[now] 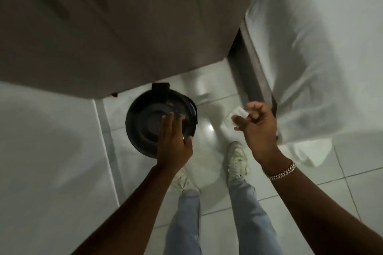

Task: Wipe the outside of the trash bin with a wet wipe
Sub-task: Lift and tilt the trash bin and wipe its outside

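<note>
A round black trash bin [145, 118] with a lid stands on the white tiled floor, seen from above, just in front of a cabinet. My left hand [173, 141] lies flat on the near right part of the lid, fingers spread, thumb over the rim. My right hand [257, 124] hovers to the right of the bin, apart from it, pinching a crumpled white wet wipe [236, 115] between thumb and fingers. A chain bracelet sits on that wrist.
A grey-brown cabinet [124, 37] rises behind the bin. A bed with a white sheet [310, 58] fills the right side. A white wall or panel [47, 141] is on the left. My feet in pale sneakers [236, 157] stand on the tiles.
</note>
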